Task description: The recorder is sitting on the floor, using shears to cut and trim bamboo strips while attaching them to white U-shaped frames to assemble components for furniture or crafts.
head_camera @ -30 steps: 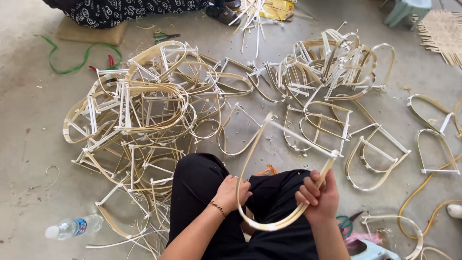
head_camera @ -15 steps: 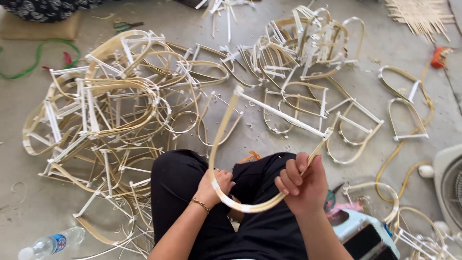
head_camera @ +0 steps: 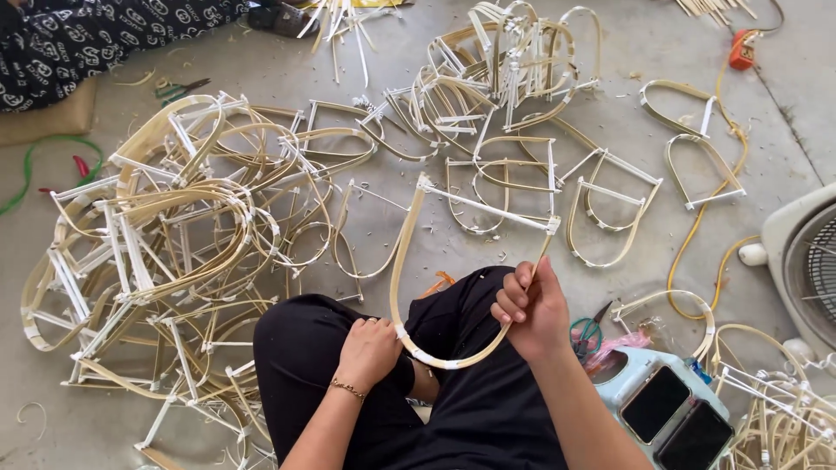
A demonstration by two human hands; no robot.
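Left hand (head_camera: 370, 348) closed on the bent bamboo frame (head_camera: 409, 261) at its lower left curve, over the lap. Right hand (head_camera: 531, 306) gripping the frame's right side. Risk, as judged: strip could spring loose or its taped corner split if either grip slackens. Count: one frame held; heap of frames (head_camera: 174, 244) on floor, too many to count; one fan (head_camera: 805, 261).

Bare grey concrete floor (head_camera: 662, 52) lit by even daylight, scattered with fine shavings, a white fan (head_camera: 805, 261) set at the right edge, an orange-yellow cord (head_camera: 727, 144) trailed across the floor, a tan cushion (head_camera: 43, 122) laid at upper left
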